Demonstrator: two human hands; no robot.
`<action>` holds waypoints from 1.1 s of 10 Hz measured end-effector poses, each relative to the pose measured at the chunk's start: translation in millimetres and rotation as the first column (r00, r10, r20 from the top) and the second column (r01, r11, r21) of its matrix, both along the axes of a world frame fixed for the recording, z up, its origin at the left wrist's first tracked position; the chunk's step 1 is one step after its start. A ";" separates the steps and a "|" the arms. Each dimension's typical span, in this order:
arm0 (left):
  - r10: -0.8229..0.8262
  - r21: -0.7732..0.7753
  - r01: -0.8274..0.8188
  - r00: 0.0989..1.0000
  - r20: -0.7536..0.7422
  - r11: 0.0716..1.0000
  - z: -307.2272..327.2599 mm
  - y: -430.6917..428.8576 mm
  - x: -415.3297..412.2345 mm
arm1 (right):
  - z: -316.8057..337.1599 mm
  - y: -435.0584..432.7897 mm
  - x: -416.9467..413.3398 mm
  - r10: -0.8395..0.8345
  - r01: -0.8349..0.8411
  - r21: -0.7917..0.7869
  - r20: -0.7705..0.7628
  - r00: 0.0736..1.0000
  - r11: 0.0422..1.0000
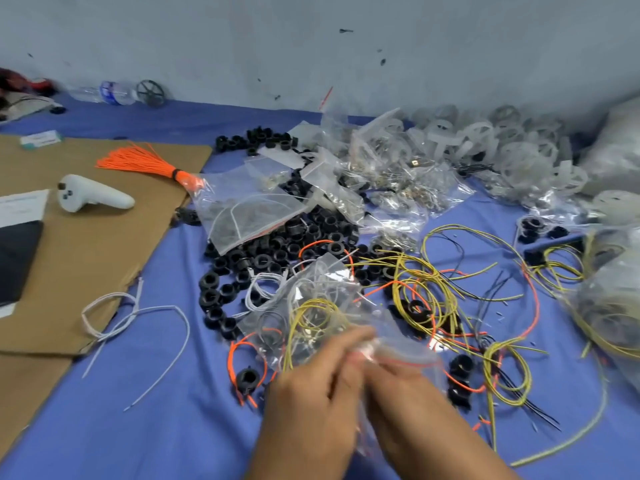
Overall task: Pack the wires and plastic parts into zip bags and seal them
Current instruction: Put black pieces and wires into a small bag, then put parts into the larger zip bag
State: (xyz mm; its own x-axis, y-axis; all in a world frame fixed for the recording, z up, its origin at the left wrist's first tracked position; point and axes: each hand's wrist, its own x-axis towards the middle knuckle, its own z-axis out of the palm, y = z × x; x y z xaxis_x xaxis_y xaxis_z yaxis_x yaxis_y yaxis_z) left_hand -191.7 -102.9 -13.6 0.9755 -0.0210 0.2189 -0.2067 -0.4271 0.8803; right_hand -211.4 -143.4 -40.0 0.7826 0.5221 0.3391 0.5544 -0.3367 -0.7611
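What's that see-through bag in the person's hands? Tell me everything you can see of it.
The zip bag is clear, thin, crinkled plastic with a red strip along its mouth. Loops of yellow wire show through it; the rest is too blurred to tell. It is tilted above the blue cloth, mouth toward the person. The left hand and right hand both pinch it at the strip; whether it is sealed cannot be told.

Left hand (308,389) and right hand (412,386) low centre, side by side, nearly touching. Both sets of fingers curled, pinching zip bag (322,303) at its near edge. Both motion-blurred.
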 end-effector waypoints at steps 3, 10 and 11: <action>0.133 -0.341 -0.117 0.991 0.025 0.933 18.2 28.0 28.6 | 40.6 -163.6 34.0 -0.446 0.440 -0.111 -0.029 0.895 0.891; 0.085 -0.249 -0.085 0.996 -0.011 0.965 30.2 18.9 31.1 | 54.2 -181.4 60.5 -0.542 0.551 0.219 -0.104 0.834 0.806; 0.067 -0.257 -0.062 0.998 0.012 0.965 34.2 13.7 33.7 | 79.9 -160.4 40.6 -0.366 0.357 0.187 0.013 0.931 0.915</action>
State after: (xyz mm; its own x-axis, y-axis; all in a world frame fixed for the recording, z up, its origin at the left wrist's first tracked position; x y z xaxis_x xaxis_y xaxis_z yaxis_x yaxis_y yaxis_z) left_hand -158.0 -89.2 20.6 0.9684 0.1010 0.2282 -0.2048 -0.2009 0.9580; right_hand -170.8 -303.8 40.0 0.8873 0.1341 0.4413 0.4572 -0.3820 -0.8032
